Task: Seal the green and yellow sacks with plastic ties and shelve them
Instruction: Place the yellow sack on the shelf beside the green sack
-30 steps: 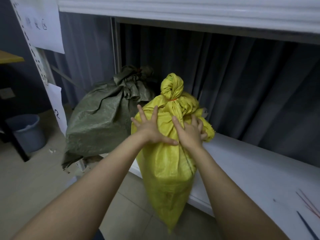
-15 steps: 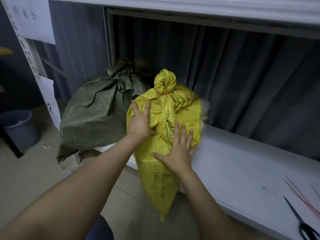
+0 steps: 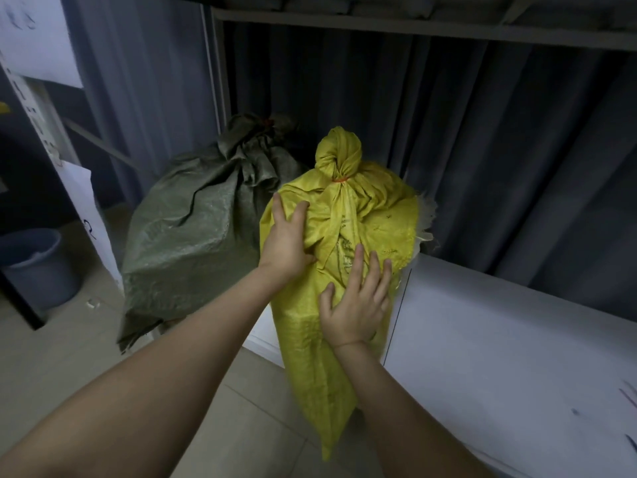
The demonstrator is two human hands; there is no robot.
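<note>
The yellow sack (image 3: pixel 372 215) lies over the front edge of the white shelf (image 3: pixel 499 346), its top bunched into a knob bound by an orange plastic tie (image 3: pixel 339 180), its lower corner hanging down toward the floor. My left hand (image 3: pixel 287 241) presses flat on the sack's upper left shoulder. My right hand (image 3: pixel 358 301) presses with spread fingers on the sack's front, lower down. The green sack (image 3: pixel 196 232) sits tied on the shelf just left of the yellow one, touching it.
A dark grey curtain (image 3: pixel 482 150) hangs behind the shelf. A white upright post (image 3: pixel 69 174) with paper labels stands at the left, a grey bucket (image 3: pixel 34 263) on the floor beyond it. An upper shelf board (image 3: pixel 413 32) runs overhead.
My right hand slid down from the sack's neck to its front. The yellow sack has been pushed farther back onto the shelf, nearer the green sack.
</note>
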